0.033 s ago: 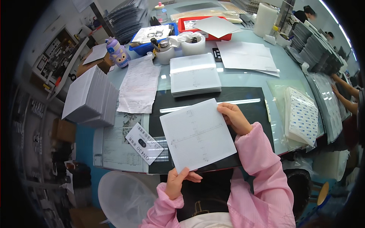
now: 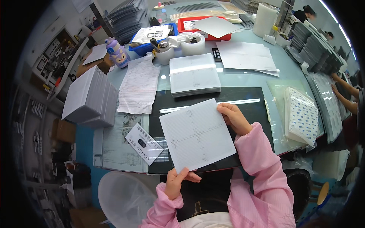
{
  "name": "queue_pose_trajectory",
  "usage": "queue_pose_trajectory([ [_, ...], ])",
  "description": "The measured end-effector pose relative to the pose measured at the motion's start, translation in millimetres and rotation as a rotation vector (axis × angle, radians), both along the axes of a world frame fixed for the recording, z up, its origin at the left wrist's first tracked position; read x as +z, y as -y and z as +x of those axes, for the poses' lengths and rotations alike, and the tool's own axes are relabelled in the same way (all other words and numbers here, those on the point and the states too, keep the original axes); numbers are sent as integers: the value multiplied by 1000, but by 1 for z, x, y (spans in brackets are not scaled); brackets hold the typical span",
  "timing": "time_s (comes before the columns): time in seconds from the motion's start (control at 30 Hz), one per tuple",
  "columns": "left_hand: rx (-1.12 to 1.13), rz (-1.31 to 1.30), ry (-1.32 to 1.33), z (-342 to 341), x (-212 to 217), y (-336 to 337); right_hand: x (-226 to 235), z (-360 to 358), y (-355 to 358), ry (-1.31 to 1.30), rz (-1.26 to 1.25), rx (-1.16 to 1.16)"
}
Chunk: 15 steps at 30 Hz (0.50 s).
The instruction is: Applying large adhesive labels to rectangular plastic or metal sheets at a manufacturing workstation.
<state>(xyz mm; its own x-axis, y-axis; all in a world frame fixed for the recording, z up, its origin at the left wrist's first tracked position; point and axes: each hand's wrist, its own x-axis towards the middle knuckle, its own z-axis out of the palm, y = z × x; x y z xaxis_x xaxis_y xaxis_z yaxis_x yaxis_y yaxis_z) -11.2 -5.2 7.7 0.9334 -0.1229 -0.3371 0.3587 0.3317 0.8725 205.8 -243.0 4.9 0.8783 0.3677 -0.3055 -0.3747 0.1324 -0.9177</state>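
Note:
I hold a white square sheet [image 2: 197, 135] with fine grid lines over a black mat [image 2: 251, 102] on the glass table. My left hand [image 2: 178, 182] pinches its near lower corner. My right hand [image 2: 234, 117] grips its far right corner. Both arms wear pink sleeves. Just beyond the mat lies a neat stack of similar square sheets [image 2: 194, 74].
A tall slanted stack of grey-white sheets [image 2: 89, 97] stands at the left, beside a printed paper form [image 2: 138, 85] and a small label card [image 2: 144, 143]. Further back are a purple bottle [image 2: 116, 51], white cups [image 2: 192, 43], loose white papers [image 2: 247, 55]. A dotted white pad [image 2: 302, 114] lies right; another person's arms [image 2: 344, 91] work there.

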Motion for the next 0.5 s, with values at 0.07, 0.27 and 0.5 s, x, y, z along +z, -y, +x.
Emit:
queue_pose_trajectory([
  [0.07,-13,7,5,1,-1,-5,5,-3,-5,-11,8,5],
  [0.27,-22,-19,46,3,-3,-19,2,-2,-1,5,64,6],
  [0.5,10,-3,29,6,-3,-13,2,-3,-2,2,33,-44],
])
